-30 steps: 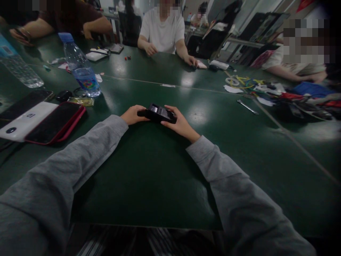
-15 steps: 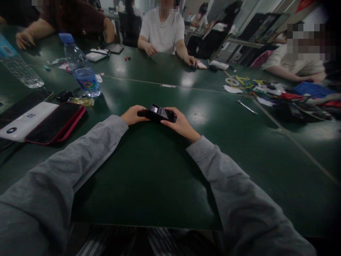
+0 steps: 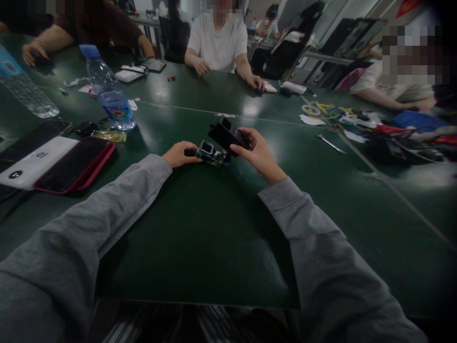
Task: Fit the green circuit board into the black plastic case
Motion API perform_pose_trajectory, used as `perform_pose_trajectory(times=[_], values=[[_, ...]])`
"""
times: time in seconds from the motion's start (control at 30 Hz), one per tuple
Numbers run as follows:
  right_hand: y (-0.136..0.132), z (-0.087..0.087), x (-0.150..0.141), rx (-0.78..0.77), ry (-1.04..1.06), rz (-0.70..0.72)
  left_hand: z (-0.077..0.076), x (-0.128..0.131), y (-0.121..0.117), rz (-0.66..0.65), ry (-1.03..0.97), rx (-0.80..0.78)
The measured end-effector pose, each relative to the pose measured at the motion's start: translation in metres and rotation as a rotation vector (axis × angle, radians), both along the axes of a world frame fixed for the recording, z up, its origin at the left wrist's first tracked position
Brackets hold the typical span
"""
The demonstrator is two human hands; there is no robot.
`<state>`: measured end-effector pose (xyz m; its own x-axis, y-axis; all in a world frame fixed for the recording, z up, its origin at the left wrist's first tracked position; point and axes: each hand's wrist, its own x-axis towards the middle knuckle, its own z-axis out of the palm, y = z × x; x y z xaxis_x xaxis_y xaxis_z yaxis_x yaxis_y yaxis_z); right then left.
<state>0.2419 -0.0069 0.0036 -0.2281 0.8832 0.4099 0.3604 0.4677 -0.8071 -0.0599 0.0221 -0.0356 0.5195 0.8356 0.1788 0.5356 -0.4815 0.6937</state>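
Between my thumb and fingers, my left hand [image 3: 183,154] grips the left end of a green circuit board [image 3: 214,157] that carries a small screen [image 3: 206,147]. My right hand [image 3: 259,151] is closed on a black plastic housing [image 3: 227,132] with a rectangular window. The housing is tilted and held above and to the right of the board, apart from most of it. Whether its lower edge touches the board's right end, I cannot tell. The board's underside is hidden.
Phones [image 3: 73,164] lie at the left, near a water bottle [image 3: 112,100] and a yellow packet [image 3: 110,136]. A wrench [image 3: 331,144] and a heap of cables [image 3: 400,138] are on the right of the green table [image 3: 200,238]. Several people sit around it.
My right hand has lifted the black housing up and to the right, off the circuit board, which now shows. My left hand has stayed almost in place.
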Motion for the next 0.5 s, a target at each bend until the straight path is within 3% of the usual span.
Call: perform_pose_trajectory(times=[0.27, 0.5], values=[[0.024, -0.019, 0.028, 0.121, -0.109, -0.389, 0.003, 0.001, -0.002, -0.001, 0.024, 0.003], [0.021, -0.033, 0.034, 0.086, -0.261, -0.554, 0.004, 0.001, -0.002, 0.002, 0.026, -0.005]])
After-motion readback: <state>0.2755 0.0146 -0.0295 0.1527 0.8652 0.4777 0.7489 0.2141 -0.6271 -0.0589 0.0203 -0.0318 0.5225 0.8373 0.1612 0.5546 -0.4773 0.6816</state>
